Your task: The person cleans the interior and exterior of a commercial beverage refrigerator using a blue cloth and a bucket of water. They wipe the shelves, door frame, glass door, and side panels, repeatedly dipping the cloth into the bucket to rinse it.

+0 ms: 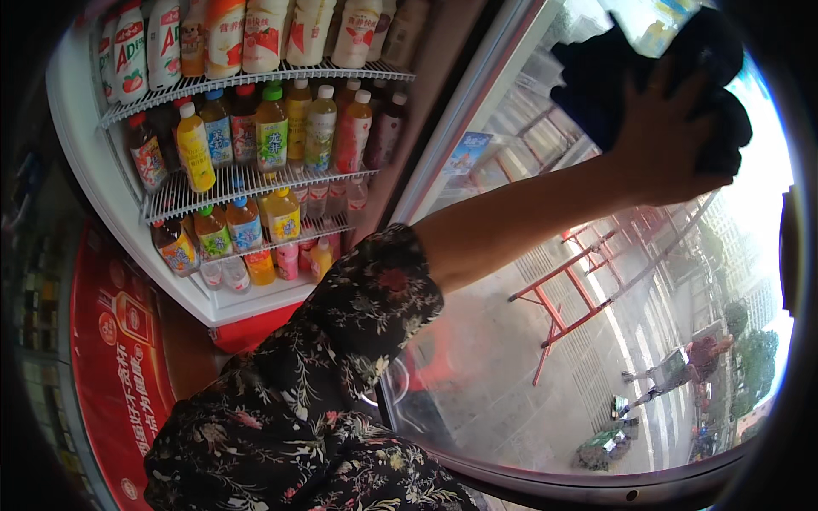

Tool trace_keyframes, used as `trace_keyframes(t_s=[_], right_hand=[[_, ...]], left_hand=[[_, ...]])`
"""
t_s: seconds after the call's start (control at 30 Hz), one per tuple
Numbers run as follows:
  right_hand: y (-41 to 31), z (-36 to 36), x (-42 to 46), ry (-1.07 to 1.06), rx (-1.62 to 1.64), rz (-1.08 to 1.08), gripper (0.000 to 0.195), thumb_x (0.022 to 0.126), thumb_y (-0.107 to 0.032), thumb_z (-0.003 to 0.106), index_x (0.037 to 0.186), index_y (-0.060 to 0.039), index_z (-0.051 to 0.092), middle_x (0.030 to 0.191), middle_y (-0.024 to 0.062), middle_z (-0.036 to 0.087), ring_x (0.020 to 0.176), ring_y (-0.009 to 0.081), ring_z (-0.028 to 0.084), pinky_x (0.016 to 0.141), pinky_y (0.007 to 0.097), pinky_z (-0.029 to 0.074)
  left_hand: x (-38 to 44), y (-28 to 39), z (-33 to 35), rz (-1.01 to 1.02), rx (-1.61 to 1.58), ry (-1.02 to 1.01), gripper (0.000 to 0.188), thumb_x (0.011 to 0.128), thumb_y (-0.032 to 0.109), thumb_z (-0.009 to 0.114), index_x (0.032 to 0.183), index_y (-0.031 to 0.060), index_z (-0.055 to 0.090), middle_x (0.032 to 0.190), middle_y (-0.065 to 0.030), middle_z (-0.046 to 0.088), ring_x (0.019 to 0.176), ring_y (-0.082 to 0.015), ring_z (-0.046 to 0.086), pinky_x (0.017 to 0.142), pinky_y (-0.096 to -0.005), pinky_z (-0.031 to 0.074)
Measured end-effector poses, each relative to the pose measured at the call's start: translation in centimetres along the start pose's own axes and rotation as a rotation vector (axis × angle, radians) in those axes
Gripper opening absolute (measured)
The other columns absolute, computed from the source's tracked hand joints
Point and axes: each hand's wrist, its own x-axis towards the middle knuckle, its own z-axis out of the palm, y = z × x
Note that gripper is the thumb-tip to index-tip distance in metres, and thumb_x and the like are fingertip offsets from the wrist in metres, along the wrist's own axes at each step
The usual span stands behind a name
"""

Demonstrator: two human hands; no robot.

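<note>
My left hand (pixel 671 134) is at the upper right, fingers spread over a bunched dark cloth (pixel 594 70) against the glass door (pixel 486 358) of a drinks fridge. The forearm stretches across the glass from a short, floral-patterned black sleeve. The door stands open and its glass looks hazy. To the left, the fridge's wire shelves (pixel 255 188) hold several rows of bottled drinks, among them a yellow bottle (pixel 196 150) and a green-capped bottle (pixel 271 128). My right hand is out of view.
A red printed panel (pixel 115 383) stands left of the fridge. Through the glass show a red metal frame like a ladder (pixel 575 281), paving, a person (pixel 696 361) and wrapped goods (pixel 601 447) on the ground. The door's dark lower edge (pixel 575 482) curves across the bottom right.
</note>
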Motion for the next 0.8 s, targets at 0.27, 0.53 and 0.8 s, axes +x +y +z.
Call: trace_keyframes(t_s=[0.27,0.53,0.8], right_hand=[[1.7,-0.1,-1.1,-0.042,-0.089,0.049,0.068,0.092,-0.046,0.059,0.137,0.0008,0.039,0.13,0.0257,0.049,0.113,0.0348,0.053,0.092,0.044,0.045],[3.7,2.0,-1.8,-0.163,-0.106,0.103,0.068,0.092,-0.045,0.061,0.137,0.0002,0.039,0.13,0.026,0.049,0.112,0.0346,0.054,0.091,0.0441,0.045],[5.3,3.4,-2.3,-0.306,-0.099,0.171,0.068,0.091,-0.045,0.062,0.137,-0.0003,0.039,0.13,0.0263,0.049,0.111,0.0345,0.055,0.09,0.0441,0.046]], left_hand=[[-29.3,4.0,-4.7,-0.14,-0.082,-0.265,0.067,0.071,0.035,0.079,0.131,0.0165,0.056,0.144,-0.0216,0.04,0.137,-0.0516,0.029,0.111,-0.062,0.025],[-36.7,-6.0,-4.0,-0.926,0.226,0.019,0.043,0.095,0.037,0.055,0.109,-0.0042,0.059,0.14,-0.0207,0.042,0.127,-0.0412,0.039,0.102,-0.0546,0.036],[-8.5,2.1,4.1,0.079,-0.029,-0.036,0.061,0.074,0.069,0.058,0.116,0.0261,0.066,0.141,-0.0067,0.048,0.134,-0.0567,0.027,0.104,-0.0767,0.02]])
